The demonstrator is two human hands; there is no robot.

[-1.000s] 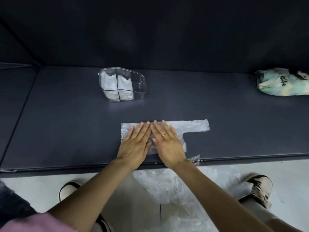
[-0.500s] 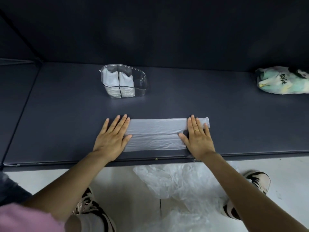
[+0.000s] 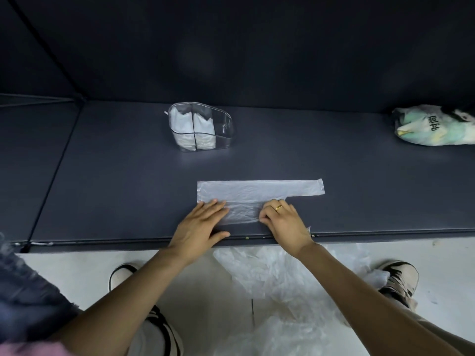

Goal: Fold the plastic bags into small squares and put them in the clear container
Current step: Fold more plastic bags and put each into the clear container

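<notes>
On the dark table (image 3: 108,176) there is one clear container (image 3: 200,131), one flattened plastic bag (image 3: 257,192) and one printed bundle (image 3: 434,125) at the far right. Two hands work at the near edge, and a heap of loose plastic (image 3: 280,278) lies on the floor between two shoes.

The container stands toward the back, left of centre, and a dark divider splits it. Two white folded bags (image 3: 194,129) stand inside, one on each side of the divider.

The plastic bag lies flat near the front edge, translucent and slightly wrinkled. It forms a long strip whose handle end reaches out to the right, with a shorter flap toward the person.

The left hand (image 3: 203,224) lies flat, fingers straight, pressing the flap's left part. The right hand (image 3: 285,219), wearing a gold ring (image 3: 279,207), has curled fingers and pinches the flap's right edge.
</notes>
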